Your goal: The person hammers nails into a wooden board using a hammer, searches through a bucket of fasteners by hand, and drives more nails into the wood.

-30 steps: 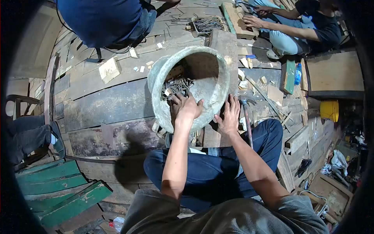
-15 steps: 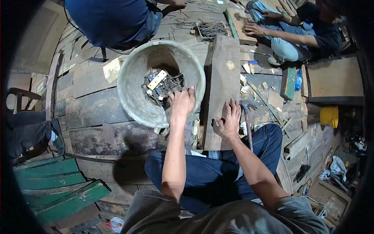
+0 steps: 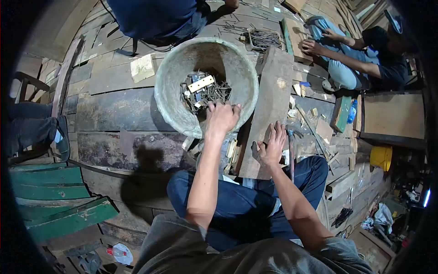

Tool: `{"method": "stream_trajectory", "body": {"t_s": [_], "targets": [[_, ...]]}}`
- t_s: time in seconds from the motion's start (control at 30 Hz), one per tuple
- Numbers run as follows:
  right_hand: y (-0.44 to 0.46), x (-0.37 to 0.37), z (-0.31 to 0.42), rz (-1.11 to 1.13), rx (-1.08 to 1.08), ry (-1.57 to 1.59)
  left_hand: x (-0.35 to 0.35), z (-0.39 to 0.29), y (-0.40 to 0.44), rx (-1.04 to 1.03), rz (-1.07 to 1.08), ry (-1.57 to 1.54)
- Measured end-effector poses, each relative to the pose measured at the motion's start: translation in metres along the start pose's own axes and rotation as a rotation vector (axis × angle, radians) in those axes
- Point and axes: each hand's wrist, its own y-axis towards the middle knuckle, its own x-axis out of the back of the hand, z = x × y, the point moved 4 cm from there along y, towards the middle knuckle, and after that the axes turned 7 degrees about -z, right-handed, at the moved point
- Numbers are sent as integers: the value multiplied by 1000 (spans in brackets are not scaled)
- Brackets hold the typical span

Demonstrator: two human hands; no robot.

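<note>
A grey, worn bucket (image 3: pixel 166 91) stands before me with its mouth toward me. Inside lie dark nails (image 3: pixel 219 89), metal scraps and a pale yellow flat piece (image 3: pixel 201 83). My left hand (image 3: pixel 222 118) reaches over the near rim, fingers curled down toward the nails. Its fingertips are hidden, so what they hold cannot be made out. On a thick wooden plank (image 3: pixel 276 91) to the bucket's right, my right hand (image 3: pixel 273 148) lies flat, fingers spread and nothing held. A claw hammer (image 3: pixel 292 153) is just right of that hand.
One person (image 3: pixel 157 18) sits beyond the bucket; another (image 3: pixel 365 55) sits at far right, hands on a board. A tray of nails (image 3: pixel 264 39) lies at the back. Green boards (image 3: pixel 54 182) are at left, a yellow bucket (image 3: pixel 381 158) at right. Wood scraps litter the floor.
The view has shifted and turned slightly, so the bucket and plank appear further right. My left hand stays over the near rim and my right hand stays on the plank.
</note>
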Motion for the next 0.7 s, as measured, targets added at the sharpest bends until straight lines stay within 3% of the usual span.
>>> {"method": "stream_trajectory", "body": {"t_s": [0.27,0.7], "targets": [[-2,-4,-3,2,11,6,7,1,-2,6,169,-48],[-1,-5,-2,-17,30,-26,16,-2,-2,18,46,-27]]}}
